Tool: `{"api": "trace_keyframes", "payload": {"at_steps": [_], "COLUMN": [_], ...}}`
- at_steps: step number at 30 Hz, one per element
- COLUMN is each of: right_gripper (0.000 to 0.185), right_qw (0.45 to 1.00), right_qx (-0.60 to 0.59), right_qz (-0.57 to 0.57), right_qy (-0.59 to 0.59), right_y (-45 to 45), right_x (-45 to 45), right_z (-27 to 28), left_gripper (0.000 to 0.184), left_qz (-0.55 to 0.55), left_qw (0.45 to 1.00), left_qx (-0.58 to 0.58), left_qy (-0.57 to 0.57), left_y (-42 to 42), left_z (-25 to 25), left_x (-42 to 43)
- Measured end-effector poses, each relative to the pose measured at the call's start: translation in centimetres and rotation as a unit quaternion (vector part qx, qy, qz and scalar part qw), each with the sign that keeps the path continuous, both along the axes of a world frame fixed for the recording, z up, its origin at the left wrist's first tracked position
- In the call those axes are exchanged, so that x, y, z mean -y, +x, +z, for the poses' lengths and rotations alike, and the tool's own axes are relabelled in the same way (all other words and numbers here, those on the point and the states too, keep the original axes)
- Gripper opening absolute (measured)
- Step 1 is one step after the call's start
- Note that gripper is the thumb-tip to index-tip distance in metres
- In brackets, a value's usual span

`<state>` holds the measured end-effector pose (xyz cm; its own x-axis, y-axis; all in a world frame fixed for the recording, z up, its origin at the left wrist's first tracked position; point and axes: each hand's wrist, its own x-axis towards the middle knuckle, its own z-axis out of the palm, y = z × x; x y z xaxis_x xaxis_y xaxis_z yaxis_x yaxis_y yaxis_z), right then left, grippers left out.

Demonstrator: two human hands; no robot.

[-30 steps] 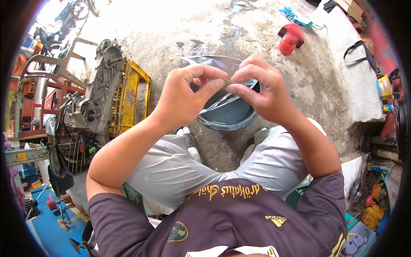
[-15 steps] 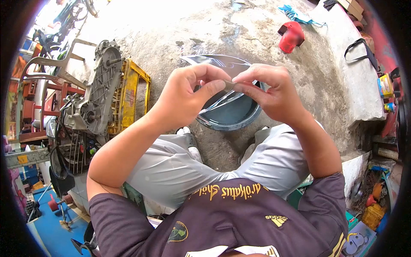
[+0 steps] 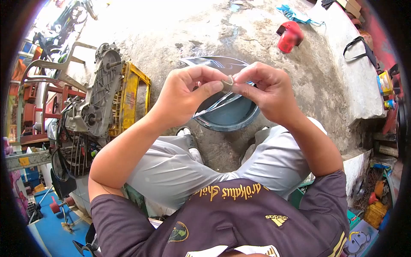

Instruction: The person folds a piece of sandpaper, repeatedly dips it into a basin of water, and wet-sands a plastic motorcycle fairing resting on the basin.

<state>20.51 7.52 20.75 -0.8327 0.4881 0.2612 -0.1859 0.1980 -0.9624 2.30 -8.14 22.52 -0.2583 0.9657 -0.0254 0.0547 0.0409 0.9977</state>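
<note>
Both my hands meet above the basin, pinching a small grey-brown folded piece (image 3: 227, 84) that looks like a scrap of sandpaper or cloth. My left hand (image 3: 182, 96) grips one side of it between thumb and index finger. On the other side, the fingertips of my right hand (image 3: 272, 91) are closed on its edge. Below them, a glossy dark panel (image 3: 216, 63) with white and blue stripes lies across the round dark basin (image 3: 233, 120). The hands hide part of the panel. Water appears to stand in the basin.
To the left, a metal engine casing (image 3: 105, 81) leans by a yellow crate (image 3: 130, 96) and a chair frame (image 3: 62, 68). A red object (image 3: 290, 38) and a blue cloth (image 3: 297, 15) lie on the concrete floor. A white ledge (image 3: 355, 81) runs along the right.
The small piece has turned in my fingers, and a pale ragged edge now shows at its top. Both hands stay nearly in place, with slight finger movement.
</note>
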Motion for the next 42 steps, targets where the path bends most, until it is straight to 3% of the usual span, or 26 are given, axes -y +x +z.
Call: {"api": "trace_keyframes", "payload": {"at_steps": [9,12,14,16,19,28,35,42], "right_gripper": [0.015,0.021,0.024,0.025,0.024,0.021,0.020,0.018], "right_qw": [0.998,0.993,0.983,0.986,0.989,0.986,0.989,0.992], "right_qx": [0.055,0.092,0.049,0.059,0.072,0.062,0.064,0.071], "right_qz": [0.020,0.038,0.075,0.074,0.065,0.064,0.068,0.039], "right_qy": [-0.001,-0.065,-0.159,-0.140,-0.115,-0.140,-0.113,-0.097], "right_y": [0.2,0.1,0.0,0.1,0.1,0.2,0.0,-0.3], "right_x": [-0.1,0.3,0.5,0.2,0.1,0.2,-0.3,-0.2], "right_z": [0.6,0.9,0.6,0.7,0.8,0.3,0.0,0.1], "left_gripper": [0.016,0.013,0.013,0.015,0.020,0.023,0.011,0.011], "left_qz": [0.040,0.050,0.059,0.072,0.074,0.078,0.066,0.062], "left_qw": [0.997,0.994,0.992,0.976,0.963,0.980,0.973,0.987], "left_qx": [-0.066,-0.095,-0.116,-0.204,-0.247,-0.181,-0.219,-0.151], "left_qy": [-0.006,-0.001,-0.001,0.017,0.084,-0.028,-0.011,-0.015], "left_y": [-0.5,-0.4,-0.4,-0.4,-0.7,-0.2,-0.2,-0.2], "left_z": [-0.4,-0.5,-0.5,-0.4,-0.9,-0.5,-0.1,-0.3], "left_x": [0.3,0.3,0.3,0.2,-0.1,-0.3,-0.2,-0.2]}}
